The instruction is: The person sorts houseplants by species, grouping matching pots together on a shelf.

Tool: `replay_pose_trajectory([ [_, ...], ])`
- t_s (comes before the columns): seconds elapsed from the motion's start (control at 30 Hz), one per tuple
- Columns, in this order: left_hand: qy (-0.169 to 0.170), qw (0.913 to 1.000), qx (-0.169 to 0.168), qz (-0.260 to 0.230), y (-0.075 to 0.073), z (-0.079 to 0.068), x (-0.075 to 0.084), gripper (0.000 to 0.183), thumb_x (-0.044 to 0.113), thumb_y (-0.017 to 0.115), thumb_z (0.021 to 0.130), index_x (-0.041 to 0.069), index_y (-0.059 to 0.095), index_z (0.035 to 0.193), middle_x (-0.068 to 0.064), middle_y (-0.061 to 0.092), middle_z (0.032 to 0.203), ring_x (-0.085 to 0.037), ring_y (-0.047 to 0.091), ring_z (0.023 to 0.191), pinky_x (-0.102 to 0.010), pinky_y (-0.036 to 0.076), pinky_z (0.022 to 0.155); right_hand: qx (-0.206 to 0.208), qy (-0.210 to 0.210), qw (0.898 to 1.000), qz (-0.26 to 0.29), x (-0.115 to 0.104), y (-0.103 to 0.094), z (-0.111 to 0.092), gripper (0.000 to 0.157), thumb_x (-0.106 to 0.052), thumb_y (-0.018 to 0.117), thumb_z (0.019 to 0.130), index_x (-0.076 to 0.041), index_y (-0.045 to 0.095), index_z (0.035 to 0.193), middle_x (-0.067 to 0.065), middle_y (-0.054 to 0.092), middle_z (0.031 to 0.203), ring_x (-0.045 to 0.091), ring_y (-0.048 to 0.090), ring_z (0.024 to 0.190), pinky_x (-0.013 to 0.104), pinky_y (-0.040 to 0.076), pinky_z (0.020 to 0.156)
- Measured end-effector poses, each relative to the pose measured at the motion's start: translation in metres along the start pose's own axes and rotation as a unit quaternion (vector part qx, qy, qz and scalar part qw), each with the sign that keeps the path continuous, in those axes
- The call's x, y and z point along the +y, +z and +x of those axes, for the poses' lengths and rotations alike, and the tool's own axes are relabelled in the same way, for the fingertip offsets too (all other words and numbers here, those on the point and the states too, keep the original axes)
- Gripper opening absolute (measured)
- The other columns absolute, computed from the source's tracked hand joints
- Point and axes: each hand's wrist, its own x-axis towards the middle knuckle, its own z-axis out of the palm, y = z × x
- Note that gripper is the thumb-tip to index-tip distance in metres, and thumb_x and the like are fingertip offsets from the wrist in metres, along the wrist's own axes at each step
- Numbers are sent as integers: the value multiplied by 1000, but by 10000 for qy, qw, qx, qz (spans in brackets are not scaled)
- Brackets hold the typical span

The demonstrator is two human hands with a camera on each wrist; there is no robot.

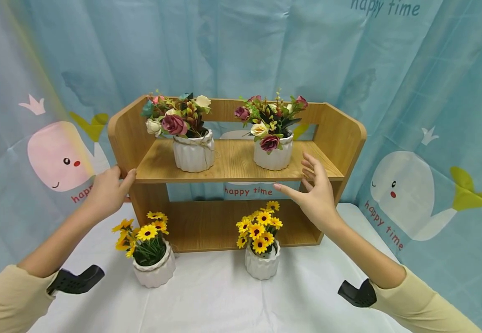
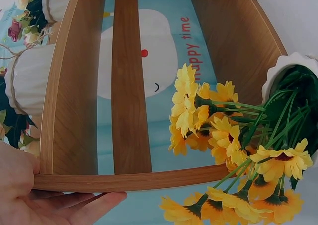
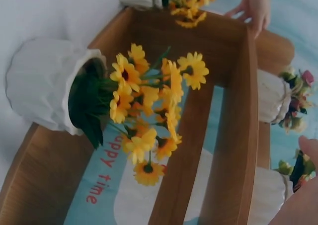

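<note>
A two-tier wooden shelf (image 1: pixel 241 179) stands on the table. My left hand (image 1: pixel 110 190) grips its left side panel at the height of the upper board; in the left wrist view the fingers (image 2: pixel 94 207) lie along the panel's outer face. My right hand (image 1: pixel 317 196) is spread with nothing in it, before the right part of the upper board. Nearest to it is a white pot of mixed roses (image 1: pixel 273 152) on that board. Another white rose pot (image 1: pixel 194 152), tied with twine, sits to its left.
Two white pots of yellow sunflowers stand on the white tablecloth (image 1: pixel 207 296): one sunflower pot (image 1: pixel 155 266) by the shelf's left front corner, the other sunflower pot (image 1: pixel 262 261) before the lower board. A blue printed curtain (image 1: pixel 249 46) hangs behind and around.
</note>
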Motion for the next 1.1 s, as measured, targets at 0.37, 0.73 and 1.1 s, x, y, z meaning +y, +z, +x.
replay_pose_trajectory([
  [0.37, 48, 10000, 50, 12, 1, 0, 0, 58, 28, 35, 115, -27, 42, 133, -48, 54, 125, -52, 73, 90, -45, 65, 67, -152, -24, 9999, -6, 12, -1, -26, 89, -11, 84, 91, -4, 31, 163, 21, 39, 161, 40, 40, 150, 56, 34, 124],
  [0.73, 12, 10000, 43, 37, 0, 0, 1, 59, 29, 35, 115, -27, 41, 135, -48, 54, 126, -54, 72, 93, -45, 65, 67, -382, 317, 9987, -117, 41, 7, -50, 86, -12, 85, 90, -5, 35, 160, 22, 46, 156, 43, 45, 146, 60, 36, 122],
  [1.1, 41, 10000, 77, 38, 1, -1, 1, 57, 28, 35, 115, -27, 43, 131, -47, 56, 121, -48, 74, 84, -42, 64, 63, -331, 690, 9970, -152, 71, 22, -73, 86, -15, 87, 88, -2, 38, 158, 22, 48, 154, 44, 47, 144, 60, 37, 121],
])
